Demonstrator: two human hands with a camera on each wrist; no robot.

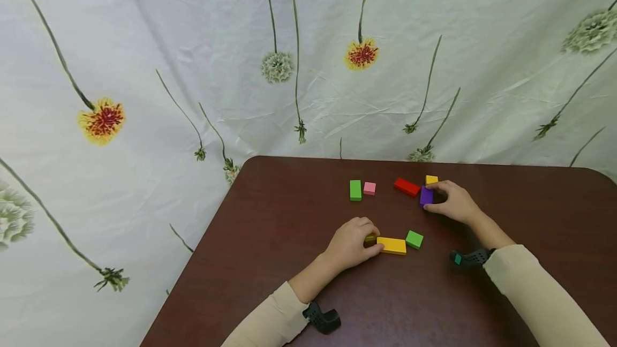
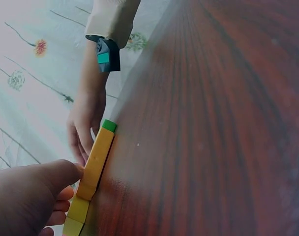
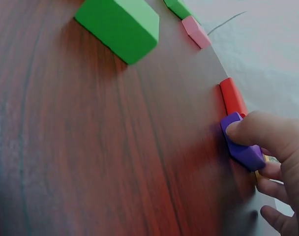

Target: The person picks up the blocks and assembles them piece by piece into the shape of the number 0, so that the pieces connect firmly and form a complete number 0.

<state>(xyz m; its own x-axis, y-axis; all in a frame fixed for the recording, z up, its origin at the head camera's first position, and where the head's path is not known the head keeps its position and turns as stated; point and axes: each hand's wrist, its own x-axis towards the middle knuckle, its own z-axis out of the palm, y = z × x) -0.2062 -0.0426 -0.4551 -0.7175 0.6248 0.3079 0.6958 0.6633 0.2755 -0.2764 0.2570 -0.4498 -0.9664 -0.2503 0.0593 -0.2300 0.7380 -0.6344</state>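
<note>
My left hand (image 1: 354, 242) is at a short row of blocks near the middle of the table. Its fingers curl around a yellow block (image 1: 370, 238), mostly hidden in the head view. The thumb tip touches the end of an orange-yellow block (image 1: 391, 246), seen close up in the left wrist view. A green block (image 1: 414, 239) lies at that block's right end. Farther back, my right hand (image 1: 455, 203) pinches a purple block (image 3: 244, 150) between thumb and fingers. Beside the purple block lies a red block (image 1: 407, 187), and behind it a small yellow block (image 1: 431, 179), partly hidden by the fingers.
A green block (image 1: 355, 190) and a small pink block (image 1: 369, 188) lie side by side toward the back of the dark wooden table (image 1: 289, 202). Behind the table's far edge hangs a pale cloth (image 1: 217, 42) printed with flowers.
</note>
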